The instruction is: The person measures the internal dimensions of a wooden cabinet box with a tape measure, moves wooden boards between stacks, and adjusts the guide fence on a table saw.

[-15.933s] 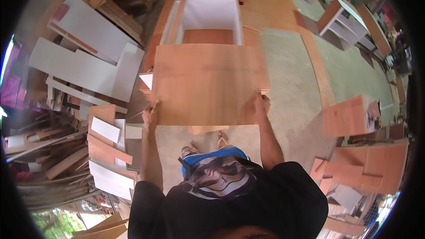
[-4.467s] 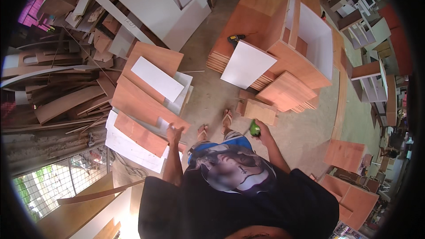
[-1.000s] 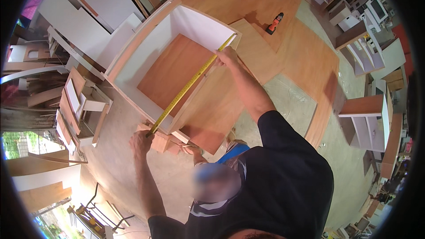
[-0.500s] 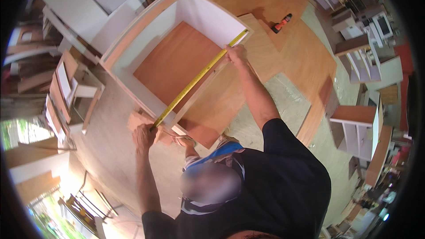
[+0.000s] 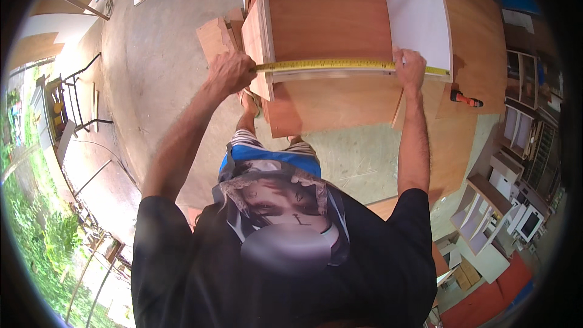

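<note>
A yellow tape measure blade [image 5: 328, 64] stretches along the near edge of an open cabinet box [image 5: 422, 15] with white inner walls and a brown panel at its bottom. My left hand [image 5: 231, 71] is closed around the blade's left end, just past the box's left side; whether a tape case is inside that hand is hidden. Near the right side, my right hand [image 5: 411, 68] pinches the blade against the edge. Beyond those fingers the blade continues to the box's right corner.
An orange and black cordless drill [image 5: 466, 98] rests on plywood sheeting [image 5: 473, 42] right of the box. Wood offcuts [image 5: 215, 36] lie on the concrete floor at its left. Shelf units [image 5: 480, 212] stand at the far right, a dark metal frame [image 5: 79, 94] at the left.
My view has turned, so the box and blade now run nearly level and sit farther right in the picture. Both hands still hold the stretched blade.
</note>
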`<action>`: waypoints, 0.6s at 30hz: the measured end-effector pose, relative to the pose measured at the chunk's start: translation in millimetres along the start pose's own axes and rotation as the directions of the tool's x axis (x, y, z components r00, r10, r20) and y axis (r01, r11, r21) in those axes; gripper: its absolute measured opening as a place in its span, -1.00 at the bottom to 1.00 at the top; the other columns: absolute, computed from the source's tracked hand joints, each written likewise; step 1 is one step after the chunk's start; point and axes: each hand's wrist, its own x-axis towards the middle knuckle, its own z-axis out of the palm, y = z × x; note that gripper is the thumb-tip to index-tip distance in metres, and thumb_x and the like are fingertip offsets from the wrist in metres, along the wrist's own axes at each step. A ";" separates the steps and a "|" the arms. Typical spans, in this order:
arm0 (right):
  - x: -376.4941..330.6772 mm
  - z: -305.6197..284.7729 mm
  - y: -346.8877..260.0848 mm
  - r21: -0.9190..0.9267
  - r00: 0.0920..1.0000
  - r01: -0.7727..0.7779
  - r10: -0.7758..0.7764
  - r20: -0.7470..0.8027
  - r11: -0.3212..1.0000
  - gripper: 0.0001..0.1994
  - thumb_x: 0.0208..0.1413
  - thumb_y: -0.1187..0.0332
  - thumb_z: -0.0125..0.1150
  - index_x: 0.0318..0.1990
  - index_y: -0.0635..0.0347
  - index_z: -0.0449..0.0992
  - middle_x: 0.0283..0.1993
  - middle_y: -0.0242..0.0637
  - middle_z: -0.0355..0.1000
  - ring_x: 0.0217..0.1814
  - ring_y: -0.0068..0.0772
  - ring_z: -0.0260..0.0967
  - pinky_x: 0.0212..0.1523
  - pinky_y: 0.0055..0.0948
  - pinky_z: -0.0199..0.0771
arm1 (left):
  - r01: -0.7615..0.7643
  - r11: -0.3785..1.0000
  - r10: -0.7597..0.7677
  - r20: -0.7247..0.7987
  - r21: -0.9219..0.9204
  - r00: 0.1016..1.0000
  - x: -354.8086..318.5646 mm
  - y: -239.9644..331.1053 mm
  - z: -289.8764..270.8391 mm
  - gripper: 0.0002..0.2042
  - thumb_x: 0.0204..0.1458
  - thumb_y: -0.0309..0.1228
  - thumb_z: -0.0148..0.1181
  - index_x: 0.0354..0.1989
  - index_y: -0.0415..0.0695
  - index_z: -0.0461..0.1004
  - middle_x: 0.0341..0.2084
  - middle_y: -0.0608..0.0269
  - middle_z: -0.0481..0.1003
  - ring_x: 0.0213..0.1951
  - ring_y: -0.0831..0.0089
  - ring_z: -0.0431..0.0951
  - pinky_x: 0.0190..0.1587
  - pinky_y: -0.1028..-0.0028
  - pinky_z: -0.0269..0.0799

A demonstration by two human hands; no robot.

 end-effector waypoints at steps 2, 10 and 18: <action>1.5 8.1 4.6 0.058 0.990 -0.062 0.054 0.133 0.996 -0.45 0.34 -0.07 0.11 -0.55 0.21 0.57 -0.48 0.00 0.50 -0.34 0.15 0.44 -0.25 -0.01 0.39 | -0.014 0.999 0.012 0.037 0.038 0.999 -0.1 2.5 0.4 -0.79 0.03 -0.21 0.27 -0.22 0.13 0.76 -0.47 0.11 0.63 -0.42 0.11 0.67 -0.38 0.16 0.53; -2.9 19.1 8.2 0.098 0.973 -0.188 0.172 0.157 0.977 -0.39 0.35 -0.08 0.07 -0.59 0.28 0.50 -0.53 0.14 0.43 -0.44 0.31 0.39 -0.36 0.16 0.31 | -0.025 1.000 0.024 -0.029 -0.012 0.999 1.8 8.4 10.1 -0.83 -0.01 -0.22 0.26 -0.38 0.05 0.73 -0.53 0.07 0.60 -0.45 0.06 0.65 -0.38 0.10 0.55; -4.1 12.9 7.5 0.167 0.979 -0.189 0.173 0.105 0.968 -0.53 0.26 0.07 0.16 -0.60 0.24 0.49 -0.54 0.10 0.45 -0.45 0.30 0.40 -0.36 0.15 0.33 | -0.047 0.999 0.045 -0.044 -0.027 0.998 6.9 19.9 6.9 -0.78 0.04 -0.21 0.19 -0.43 -0.04 0.70 -0.54 0.04 0.59 -0.45 0.01 0.65 -0.36 0.07 0.52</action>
